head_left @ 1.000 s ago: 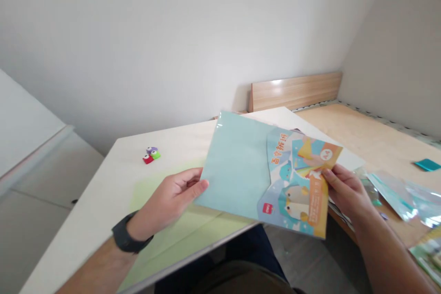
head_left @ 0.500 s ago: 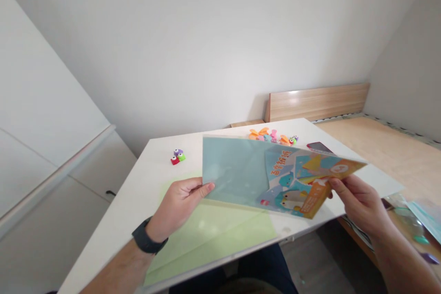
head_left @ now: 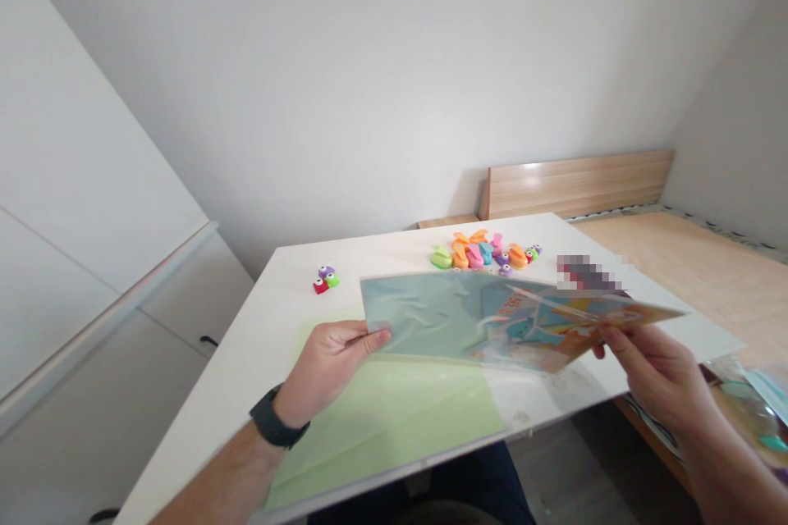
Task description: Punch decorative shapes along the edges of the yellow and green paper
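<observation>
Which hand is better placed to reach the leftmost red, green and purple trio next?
Probably the left hand: the trio lies just beyond it, while the right hand is at the other end of the packet. Both hold it, so the left needs freeing first.

At lower left of the frame, the left hand (head_left: 332,361) wore a broad black wristband (head_left: 274,420); dark navy trousers (head_left: 483,480) showed at bottom centre

Pixelation masks a dark object (head_left: 588,274) near the tabletop's (head_left: 258,328) right edge. The packet (head_left: 455,316) hides fingers of the left hand (head_left: 336,357) and right hand (head_left: 662,365), its print too blurred to read. Past the tabletop's near right corner, plastic packaging (head_left: 749,410) is cut off.
</observation>
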The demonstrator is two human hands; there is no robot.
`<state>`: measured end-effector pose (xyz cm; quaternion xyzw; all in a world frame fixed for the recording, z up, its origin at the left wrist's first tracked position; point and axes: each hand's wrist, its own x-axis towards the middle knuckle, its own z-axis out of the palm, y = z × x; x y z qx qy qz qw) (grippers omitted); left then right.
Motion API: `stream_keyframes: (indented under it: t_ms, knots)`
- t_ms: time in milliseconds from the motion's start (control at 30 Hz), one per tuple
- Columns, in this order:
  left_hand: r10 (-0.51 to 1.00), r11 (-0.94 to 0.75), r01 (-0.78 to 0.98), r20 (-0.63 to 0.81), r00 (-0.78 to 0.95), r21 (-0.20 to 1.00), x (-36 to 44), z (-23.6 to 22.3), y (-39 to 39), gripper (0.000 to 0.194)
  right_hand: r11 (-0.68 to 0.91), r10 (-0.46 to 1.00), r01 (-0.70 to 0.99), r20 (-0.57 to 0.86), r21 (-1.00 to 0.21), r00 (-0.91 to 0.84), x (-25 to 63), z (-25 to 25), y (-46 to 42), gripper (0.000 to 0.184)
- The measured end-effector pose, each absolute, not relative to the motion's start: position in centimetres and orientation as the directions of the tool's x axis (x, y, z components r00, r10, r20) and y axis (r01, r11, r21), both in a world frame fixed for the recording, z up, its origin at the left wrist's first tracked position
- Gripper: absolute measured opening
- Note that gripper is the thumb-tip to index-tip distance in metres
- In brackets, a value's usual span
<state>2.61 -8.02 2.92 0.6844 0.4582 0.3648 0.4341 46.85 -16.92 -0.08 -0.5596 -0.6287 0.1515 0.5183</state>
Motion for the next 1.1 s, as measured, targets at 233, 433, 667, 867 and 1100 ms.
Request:
stream_keyframes:
  t_ms: [233,433,667,867,1100]
  knots:
    - [0.939,-0.22,0.268,0.129,0.319,0.938,2.5,2.7,-8.0,0.03,0.324,0.844,0.578,0.505,-0.749,0.18,47.5,-0.8,-16.8,0.018]
    - [0.932,-0.233,0.268,0.136,0.335,0.935,2.5,2.7,-8.0,0.031,0.327,0.85,0.577,0.5,-0.748,0.167,47.8,-1.0,-16.8,0.017]
    - [0.941,-0.212,0.304,0.111,0.319,0.929,2.6,2.9,-8.1,0.03,0.303,0.869,0.541,0.46,-0.784,0.18,47.6,-0.9,-16.9,0.014]
    - [0.957,-0.177,0.299,0.093,0.274,0.938,2.7,2.8,-8.2,0.033,0.271,0.901,0.465,0.392,-0.843,0.185,47.3,-0.7,-17.2,0.015]
    - [0.958,-0.136,0.226,0.07,0.279,0.965,3.6,3.4,-8.5,0.037,0.212,0.939,0.377,0.295,-0.902,0.178,47.4,-0.4,-17.7,0.015]
